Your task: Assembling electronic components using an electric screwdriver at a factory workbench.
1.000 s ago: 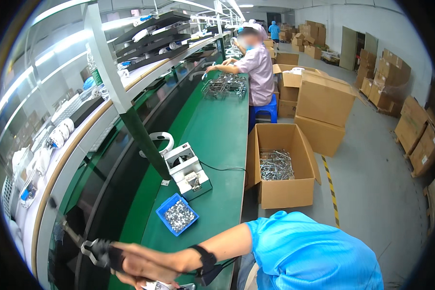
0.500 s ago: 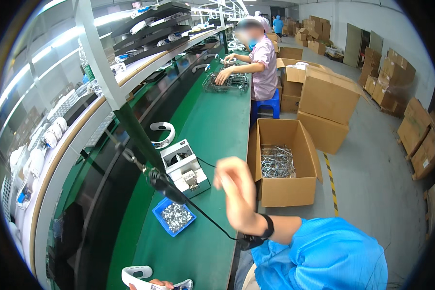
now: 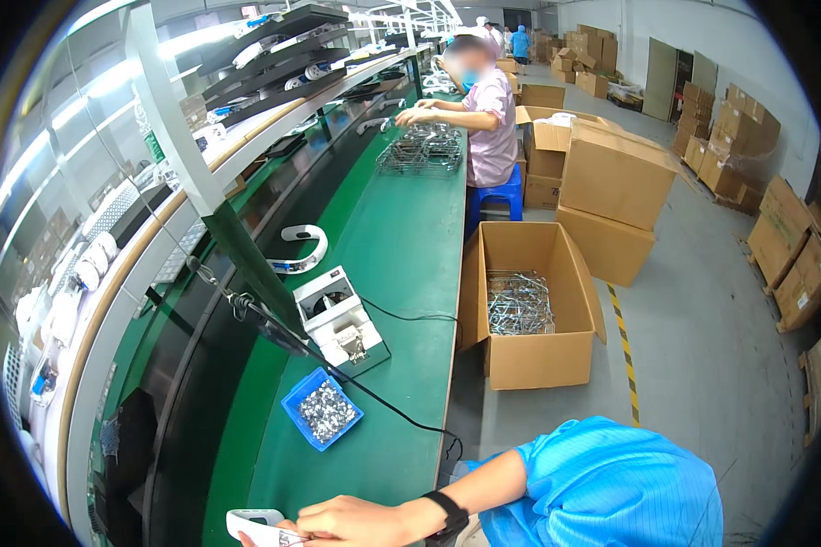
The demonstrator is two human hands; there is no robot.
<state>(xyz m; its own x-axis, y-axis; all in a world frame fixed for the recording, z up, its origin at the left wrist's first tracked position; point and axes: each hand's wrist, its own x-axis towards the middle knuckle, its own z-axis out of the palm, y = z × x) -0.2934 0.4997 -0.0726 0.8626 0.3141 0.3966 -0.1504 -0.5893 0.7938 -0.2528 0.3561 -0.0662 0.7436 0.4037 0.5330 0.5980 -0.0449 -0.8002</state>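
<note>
At the bottom edge, a white curved device that looks like a neck fan (image 3: 254,523) rests in my left hand (image 3: 287,526), which is mostly cut off by the frame. My right hand (image 3: 351,521), below a black wristband, reaches over to the fan with its fingers bent together at the inner side. What those fingers pinch is hidden. Ahead of both hands, a blue tray (image 3: 289,401) holds many small shiny metal parts. Beyond it stands a white boxy machine (image 3: 342,319) with a metal fitting. A black hand tool (image 3: 278,330) hangs on a cable beside it.
Another white curved fan (image 3: 315,253) lies on the green bench (image 3: 401,365). Farther along, a co-worker (image 3: 491,118) handles wire racks (image 3: 420,150). An open carton (image 3: 538,360) of metal wire pieces stands right of the bench. A shelf post (image 3: 169,109) rises at left.
My right hand has come down and left from above the bench's right edge to the fan. The hanging tool has swung left. The co-worker's hands have lifted off the racks.
</note>
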